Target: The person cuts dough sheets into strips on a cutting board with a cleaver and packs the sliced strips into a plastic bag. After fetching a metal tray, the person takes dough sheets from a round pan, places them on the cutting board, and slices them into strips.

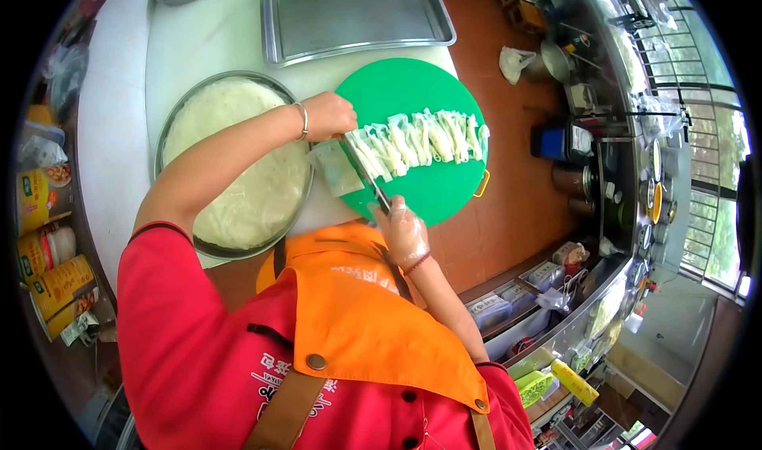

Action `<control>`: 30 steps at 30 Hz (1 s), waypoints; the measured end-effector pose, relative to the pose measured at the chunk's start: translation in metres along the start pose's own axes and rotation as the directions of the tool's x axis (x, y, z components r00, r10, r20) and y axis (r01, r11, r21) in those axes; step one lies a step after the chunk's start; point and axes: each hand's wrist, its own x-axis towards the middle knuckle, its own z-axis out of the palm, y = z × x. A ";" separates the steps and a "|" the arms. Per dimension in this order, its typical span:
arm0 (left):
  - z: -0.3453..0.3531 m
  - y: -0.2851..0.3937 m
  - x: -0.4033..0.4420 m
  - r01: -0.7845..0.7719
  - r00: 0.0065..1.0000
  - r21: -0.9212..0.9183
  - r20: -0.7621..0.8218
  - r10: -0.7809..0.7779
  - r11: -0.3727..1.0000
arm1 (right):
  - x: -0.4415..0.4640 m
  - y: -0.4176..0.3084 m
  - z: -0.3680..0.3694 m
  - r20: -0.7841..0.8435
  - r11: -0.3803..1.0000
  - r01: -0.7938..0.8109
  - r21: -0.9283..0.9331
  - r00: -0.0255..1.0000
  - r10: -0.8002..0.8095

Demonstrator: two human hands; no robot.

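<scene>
My right hand [403,232], covered by what looks like a clear thin glove, is wrapped round the handle of a knife [367,170]. The blade lies across pale sheets on a round green cutting board [397,85]. To its right is a row of cut whitish strips [429,140], probably noodles. On its left, an uncut pale flat piece [337,168] reaches past the board's edge. My left hand [329,115], wearing a bangle, is closed by the blade's far end; what its fingers press or hold is hidden.
A large round metal pan [163,136] with a pale layer in it stands left of the board. Behind lies a rectangular metal tray [357,53]. Yellow tins [59,291] stand at far left. Crowded shelves [548,279] and a tiled floor [484,236] are to the right.
</scene>
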 end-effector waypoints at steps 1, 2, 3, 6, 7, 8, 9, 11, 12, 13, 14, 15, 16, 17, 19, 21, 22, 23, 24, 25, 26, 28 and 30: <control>-0.002 0.006 -0.003 0.000 1.000 -0.011 -0.027 -0.001 1.000 | -0.009 -0.005 -0.008 -0.041 0.999 0.047 -0.015 0.998 -0.048; 0.001 0.013 -0.006 0.008 1.000 -0.028 -0.023 -0.008 1.000 | -0.014 -0.009 -0.011 -0.018 0.999 0.019 -0.029 1.000 -0.020; 0.005 0.017 -0.009 0.014 1.000 -0.042 -0.021 -0.014 0.999 | -0.018 -0.012 -0.013 0.001 0.999 -0.008 -0.045 1.000 0.008; 0.023 0.015 -0.011 -0.017 0.999 -0.033 -0.028 0.016 0.999 | -0.013 0.003 0.015 -0.028 0.998 -0.032 -0.053 0.999 0.031; 0.023 0.010 -0.009 -0.031 0.999 -0.013 -0.034 0.030 0.999 | -0.005 0.004 0.021 -0.056 0.999 -0.021 -0.048 0.998 0.018; 0.023 0.003 -0.009 -0.013 1.000 0.002 -0.008 0.013 1.000 | 0.001 0.007 0.023 -0.052 0.998 0.003 -0.056 0.999 -0.006; 0.020 0.007 -0.010 -0.004 1.000 -0.003 0.028 0.004 1.000 | -0.003 0.005 0.021 -0.036 0.998 0.008 -0.059 0.999 -0.010; 0.012 0.006 -0.010 0.025 0.998 0.032 0.062 -0.027 0.999 | -0.001 0.001 0.009 -0.050 0.996 0.048 -0.076 0.997 -0.052; 0.005 0.014 -0.014 0.030 0.999 -0.003 0.028 -0.030 1.000 | -0.008 -0.004 0.002 -0.034 0.995 0.050 -0.081 0.998 -0.053; -0.002 0.021 -0.017 0.034 0.999 -0.041 -0.005 -0.034 0.999 | -0.016 -0.007 -0.005 -0.017 0.995 0.051 -0.086 0.998 -0.052; -0.006 0.024 -0.019 0.035 0.998 -0.074 -0.039 -0.038 0.997 | -0.019 -0.010 -0.010 -0.003 0.995 0.052 -0.090 0.999 -0.053; 0.002 0.023 -0.020 0.033 0.999 -0.050 -0.032 -0.035 0.998 | -0.019 -0.014 -0.009 0.037 0.999 0.022 -0.032 0.999 -0.021; 0.016 0.023 -0.022 0.027 0.999 -0.025 -0.025 -0.028 0.999 | -0.017 -0.009 0.003 0.033 1.000 -0.003 -0.023 0.999 0.003; 0.027 0.019 -0.021 0.019 1.000 0.003 -0.022 -0.019 1.000 | -0.011 0.002 0.021 0.024 1.000 -0.026 -0.017 0.999 0.026; 0.022 0.001 -0.012 0.035 0.999 0.035 0.031 -0.036 0.999 | 0.002 -0.003 0.024 0.028 0.997 -0.076 -0.019 0.997 0.077; 0.016 0.012 -0.013 0.097 0.973 0.023 0.208 -0.099 0.995 | -0.007 -0.004 0.026 0.032 0.997 -0.073 -0.001 0.997 0.073; 0.013 0.011 -0.014 0.107 0.994 0.057 0.033 -0.109 0.993 | 0.002 -0.003 0.022 0.013 0.999 -0.049 0.003 0.999 0.049; 0.013 0.017 -0.019 0.110 0.986 0.072 -0.134 -0.100 0.991 | 0.000 -0.001 0.020 -0.002 0.999 -0.047 -0.013 0.999 0.047; 0.014 0.025 -0.024 0.116 0.951 0.088 -0.298 -0.085 0.989 | -0.002 0.002 0.019 -0.019 0.999 -0.044 -0.028 0.999 0.043; 0.012 0.034 -0.029 0.254 0.891 0.024 -0.394 -0.225 0.967 | -0.002 0.006 0.016 -0.039 0.998 -0.041 -0.045 0.998 0.039; 0.009 0.046 -0.035 0.376 0.805 -0.059 -0.472 -0.358 0.925 | -0.004 0.010 0.013 -0.058 0.995 -0.057 -0.083 0.997 0.052; 0.021 0.059 -0.046 0.522 0.653 -0.244 -0.503 -0.567 0.817 | -0.004 0.020 0.003 -0.107 0.983 -0.089 -0.160 0.992 0.072; 0.061 0.067 -0.055 0.597 0.556 -0.416 -0.400 -0.728 0.685 | 0.001 0.037 -0.003 -0.162 0.979 -0.144 -0.146 0.979 0.120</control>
